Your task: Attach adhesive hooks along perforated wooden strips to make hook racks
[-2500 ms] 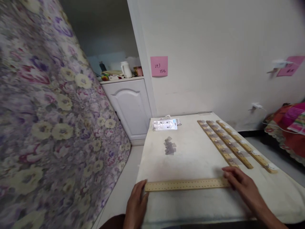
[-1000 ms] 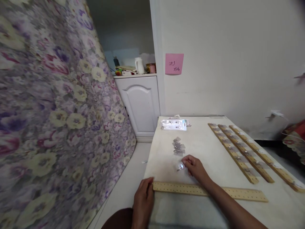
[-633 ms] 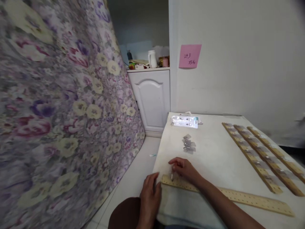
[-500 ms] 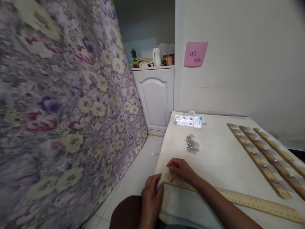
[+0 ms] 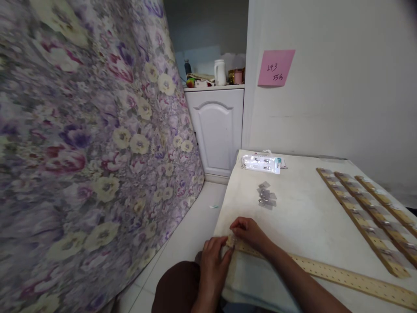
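Note:
A long, pale wooden strip with rows of small holes lies along the table's near side. My left hand is at its left end, thumb and fingertips bent around that end. Just above the same end, my right hand has its thumb and fingers pinched together. A small clear piece with a shiny part sits on the strip between both hands; whether the right fingertips grip it is too small to tell. Farther back on the table lies a pile of small clear, greyish pieces with metal parts.
Three wooden strips carrying clear pieces, the nearest a filled strip, lie at the table's right. A clear blister pack rests at the back edge. A floral curtain hangs left; a white cabinet stands behind.
My left hand has moved in to the strip's left end, its fingertips now against it. My right hand stays pinched above the strip. The view has shifted slightly.

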The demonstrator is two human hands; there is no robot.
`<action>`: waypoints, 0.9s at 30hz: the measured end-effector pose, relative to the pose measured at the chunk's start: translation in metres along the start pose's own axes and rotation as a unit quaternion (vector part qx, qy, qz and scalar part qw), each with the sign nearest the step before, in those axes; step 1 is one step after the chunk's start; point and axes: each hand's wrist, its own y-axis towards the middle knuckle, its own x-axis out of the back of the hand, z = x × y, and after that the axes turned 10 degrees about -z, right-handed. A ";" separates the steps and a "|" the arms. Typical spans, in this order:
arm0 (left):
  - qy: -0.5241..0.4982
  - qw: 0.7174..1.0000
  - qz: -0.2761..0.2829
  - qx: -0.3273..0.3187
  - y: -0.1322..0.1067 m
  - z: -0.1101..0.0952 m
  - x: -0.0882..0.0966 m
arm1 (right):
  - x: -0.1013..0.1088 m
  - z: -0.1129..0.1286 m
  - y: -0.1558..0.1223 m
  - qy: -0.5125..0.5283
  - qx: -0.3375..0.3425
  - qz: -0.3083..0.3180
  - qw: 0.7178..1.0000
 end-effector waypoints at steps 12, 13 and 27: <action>0.008 1.000 -0.005 -0.009 0.002 0.000 -0.001 | -0.001 0.001 0.001 -0.004 0.012 -0.003 1.000; 0.008 1.000 -0.003 -0.007 0.002 0.000 -0.001 | -0.002 0.001 0.001 -0.006 0.014 -0.005 1.000; 0.006 1.000 -0.003 -0.006 0.004 0.002 -0.003 | -0.001 -0.007 0.000 -0.025 0.018 -0.004 1.000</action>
